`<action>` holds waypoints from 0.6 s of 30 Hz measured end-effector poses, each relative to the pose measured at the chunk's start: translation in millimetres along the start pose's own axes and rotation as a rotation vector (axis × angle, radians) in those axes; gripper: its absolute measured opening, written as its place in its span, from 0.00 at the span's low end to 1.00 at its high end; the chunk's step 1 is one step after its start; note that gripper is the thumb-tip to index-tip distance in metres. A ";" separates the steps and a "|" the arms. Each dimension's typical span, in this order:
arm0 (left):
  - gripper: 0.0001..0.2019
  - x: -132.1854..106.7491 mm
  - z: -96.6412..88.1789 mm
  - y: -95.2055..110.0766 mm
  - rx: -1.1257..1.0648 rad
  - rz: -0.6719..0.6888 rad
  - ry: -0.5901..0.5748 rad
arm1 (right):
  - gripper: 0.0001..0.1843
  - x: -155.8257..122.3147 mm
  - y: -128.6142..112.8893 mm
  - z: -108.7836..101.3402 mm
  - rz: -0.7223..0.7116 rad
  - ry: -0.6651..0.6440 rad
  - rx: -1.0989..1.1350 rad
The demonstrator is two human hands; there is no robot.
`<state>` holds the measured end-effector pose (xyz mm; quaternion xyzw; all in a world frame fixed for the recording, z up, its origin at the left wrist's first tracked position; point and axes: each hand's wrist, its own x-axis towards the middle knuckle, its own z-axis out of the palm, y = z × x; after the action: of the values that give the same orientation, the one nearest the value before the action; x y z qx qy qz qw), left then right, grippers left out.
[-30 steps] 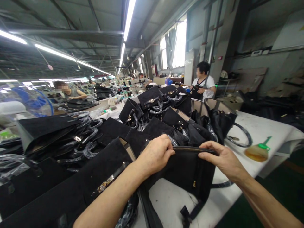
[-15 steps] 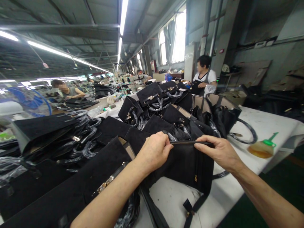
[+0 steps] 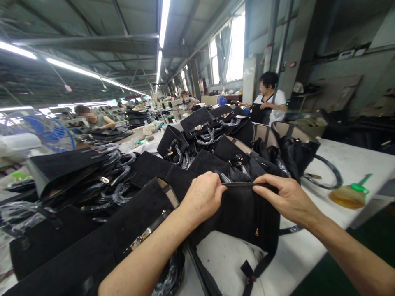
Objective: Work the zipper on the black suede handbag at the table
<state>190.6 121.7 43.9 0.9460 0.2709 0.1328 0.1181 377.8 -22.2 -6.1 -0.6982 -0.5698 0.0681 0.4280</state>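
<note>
A black suede handbag (image 3: 243,213) stands upright near the front edge of the white table (image 3: 348,164). My left hand (image 3: 202,199) is closed on the left end of its top rim. My right hand (image 3: 285,199) pinches the same rim at the right end. Between the two hands the rim is stretched straight. A small gold fitting shows on the bag's front, and a black strap (image 3: 253,275) hangs from it over the table edge.
Several more black handbags (image 3: 197,127) with plastic-wrapped handles are piled to the left and behind. A green-capped squeeze bottle (image 3: 350,193) lies on the table at right. A blue fan (image 3: 51,133) stands far left. One person (image 3: 268,102) works beyond the pile, another (image 3: 92,117) at left.
Both hands keep their grip on the bag's rim. The bag has been lifted a little and its rim pulled straighter; the view has shifted slightly.
</note>
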 end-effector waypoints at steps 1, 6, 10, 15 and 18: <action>0.10 0.2 -0.5 -0.1 -0.015 -0.003 0.003 | 0.11 1.6 -1.3 0.4 -0.048 -0.010 -0.024; 0.08 -3.9 -1.6 -2.3 -0.144 0.098 0.014 | 0.08 10.8 -3.6 4.2 -0.121 -0.072 0.002; 0.05 -6.9 1.4 -4.1 -0.201 0.129 0.015 | 0.08 13.9 -2.4 4.5 -0.053 -0.091 0.071; 0.05 -1.2 7.3 -4.0 -0.160 0.134 -0.014 | 0.08 13.6 -4.5 4.5 -0.037 -0.104 0.101; 0.05 3.3 8.1 -2.7 -0.151 0.151 -0.014 | 0.07 14.3 -4.3 5.4 -0.049 -0.092 0.100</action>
<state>194.6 124.5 36.1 0.9531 0.1872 0.1545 0.1805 376.3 -7.3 -0.9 -0.6578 -0.6016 0.1180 0.4375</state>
